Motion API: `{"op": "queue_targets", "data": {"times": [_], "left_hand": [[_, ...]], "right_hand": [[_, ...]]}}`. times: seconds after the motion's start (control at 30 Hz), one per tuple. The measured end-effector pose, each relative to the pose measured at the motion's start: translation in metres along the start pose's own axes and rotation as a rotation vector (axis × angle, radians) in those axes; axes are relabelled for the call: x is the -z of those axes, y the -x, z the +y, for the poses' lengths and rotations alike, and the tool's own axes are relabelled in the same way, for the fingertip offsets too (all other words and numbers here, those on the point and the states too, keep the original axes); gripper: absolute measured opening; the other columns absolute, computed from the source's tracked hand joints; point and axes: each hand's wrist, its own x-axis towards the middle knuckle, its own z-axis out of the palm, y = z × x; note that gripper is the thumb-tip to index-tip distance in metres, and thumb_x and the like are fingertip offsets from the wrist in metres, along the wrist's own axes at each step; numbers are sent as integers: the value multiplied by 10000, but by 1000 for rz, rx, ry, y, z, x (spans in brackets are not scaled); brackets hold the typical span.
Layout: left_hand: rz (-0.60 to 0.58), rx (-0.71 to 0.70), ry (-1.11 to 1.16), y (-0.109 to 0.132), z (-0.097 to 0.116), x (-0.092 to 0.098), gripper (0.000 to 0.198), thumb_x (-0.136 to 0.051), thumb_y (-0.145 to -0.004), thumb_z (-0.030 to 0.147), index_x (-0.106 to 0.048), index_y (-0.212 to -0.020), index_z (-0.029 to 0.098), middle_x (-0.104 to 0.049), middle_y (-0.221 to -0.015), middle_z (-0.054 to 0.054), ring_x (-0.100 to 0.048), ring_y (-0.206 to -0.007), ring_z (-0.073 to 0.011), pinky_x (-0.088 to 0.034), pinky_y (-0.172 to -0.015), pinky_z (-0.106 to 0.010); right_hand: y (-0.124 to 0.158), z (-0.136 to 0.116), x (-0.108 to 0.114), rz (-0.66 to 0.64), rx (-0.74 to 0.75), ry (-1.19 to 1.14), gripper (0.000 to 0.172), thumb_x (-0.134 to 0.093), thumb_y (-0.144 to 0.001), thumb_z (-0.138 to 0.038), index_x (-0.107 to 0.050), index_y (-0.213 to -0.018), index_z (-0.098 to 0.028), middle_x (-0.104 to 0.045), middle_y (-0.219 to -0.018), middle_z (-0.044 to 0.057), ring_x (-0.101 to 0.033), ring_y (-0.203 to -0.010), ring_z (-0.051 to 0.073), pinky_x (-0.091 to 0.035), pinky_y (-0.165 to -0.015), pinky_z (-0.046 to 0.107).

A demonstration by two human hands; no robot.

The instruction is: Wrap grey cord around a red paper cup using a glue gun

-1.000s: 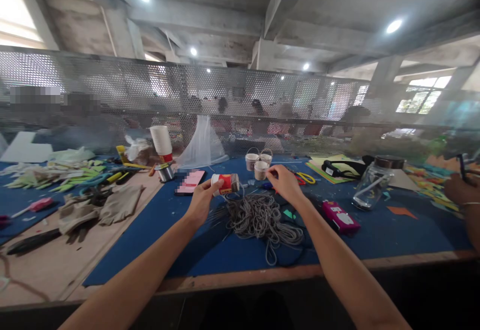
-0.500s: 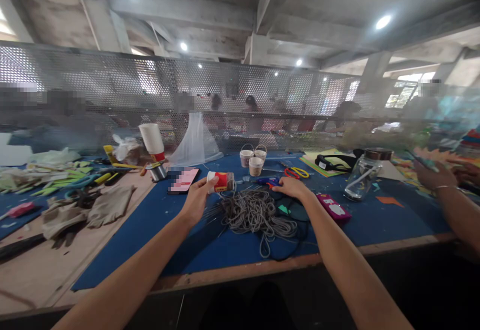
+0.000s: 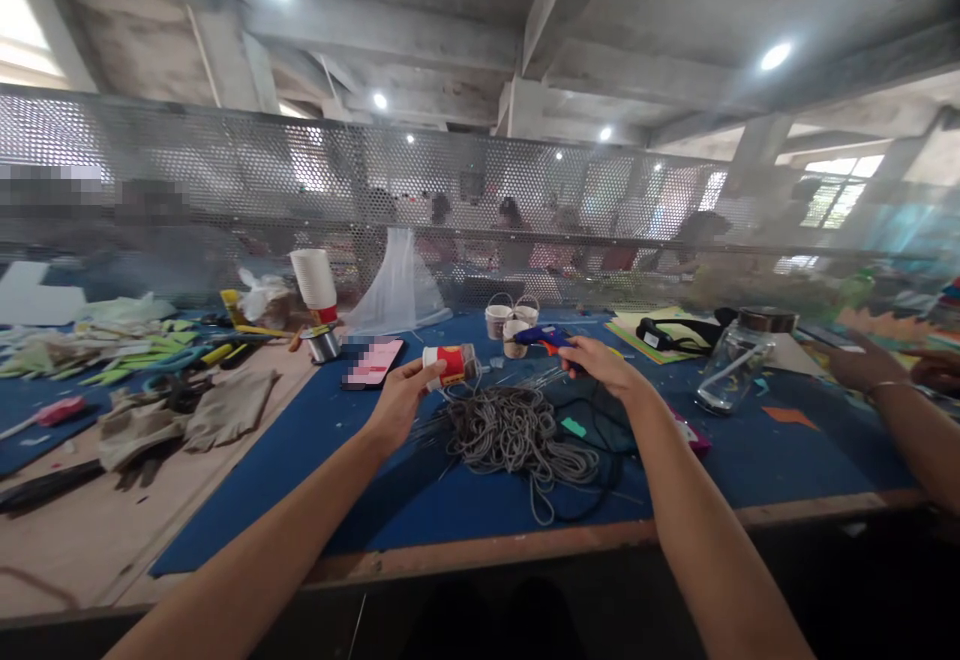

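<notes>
My left hand (image 3: 406,398) is closed around a red and white paper cup (image 3: 451,366), tipped on its side, with grey cord wrapped near its right end. In my right hand (image 3: 597,364) is a blue glue gun (image 3: 541,338), raised above the table with its nozzle pointing left. Below and between both hands lies a loose heap of grey cord (image 3: 517,440). Just behind the glue gun stand several small cups with handles (image 3: 498,320), one of them partly covered by its nozzle. A small green scrap (image 3: 574,427) rests right of the cord.
On the left are a phone (image 3: 373,362), a wire spool (image 3: 324,344), stacked paper cups (image 3: 313,278) and gloves (image 3: 229,408). To the right stand a glass jar (image 3: 736,360) and a black strap (image 3: 679,332) on coloured paper. Another person's hand (image 3: 862,365) works at the far right.
My right hand has lifted the glue gun off the table, its nozzle now turned left in front of the small cups. The left hand still holds the cup in nearly the same place.
</notes>
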Motion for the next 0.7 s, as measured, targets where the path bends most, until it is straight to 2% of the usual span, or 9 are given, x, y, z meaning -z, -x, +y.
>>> {"op": "queue_targets", "data": {"times": [0.13, 0.23, 0.33, 0.47, 0.6, 0.7], "left_hand": [[4, -17, -52, 1, 1, 0, 368, -807, -673, 410, -764, -930, 151, -752, -883, -87, -659, -832, -232, -475, -800, -325], [27, -18, -90, 2, 2, -1, 362, -803, -677, 420, -769, -926, 160, -753, -885, -87, -658, -847, -236, -469, -769, -307], [47, -17, -101, 3, 3, -2, 352, -811, -666, 432, -774, -899, 170, -756, -875, -81, -655, -826, -220, -463, -745, -293], [49, -26, -78, 1, 3, -1, 367, -822, -652, 443, -776, -891, 168, -758, -890, -80, -653, -811, -208, -469, -752, -293], [72, -22, -63, -2, -1, 2, 378, -833, -639, 430, -772, -898, 161, -754, -900, -82, -651, -828, -213, -479, -762, -296], [100, -14, -53, -3, -2, 3, 401, -840, -623, 422, -767, -911, 154, -751, -892, -87, -655, -821, -220, -485, -733, -296]], "right_hand": [[9, -21, -15, 5, 103, -339, 362, -683, -769, -434, -564, -984, -168, -641, -868, 25, -565, -642, 101, -467, -609, 225], [12, -32, -35, 57, 185, -437, 340, -671, -785, -450, -531, -933, -178, -559, -724, -24, -501, -575, 95, -422, -558, 223], [15, -40, -55, 115, 302, -371, 302, -644, -831, -459, -532, -877, -183, -480, -607, -59, -452, -525, 93, -395, -550, 233], [18, -42, -73, 192, 380, -254, 253, -609, -870, -425, -544, -939, -191, -563, -608, -47, -536, -546, 118, -448, -628, 259], [19, -39, -84, 198, 310, -166, 288, -632, -840, -436, -613, -950, -171, -546, -540, -49, -520, -493, 124, -435, -564, 255], [20, -39, -91, 191, 253, -140, 337, -647, -812, -451, -679, -957, -149, -573, -568, -26, -513, -491, 121, -426, -534, 250]]}}
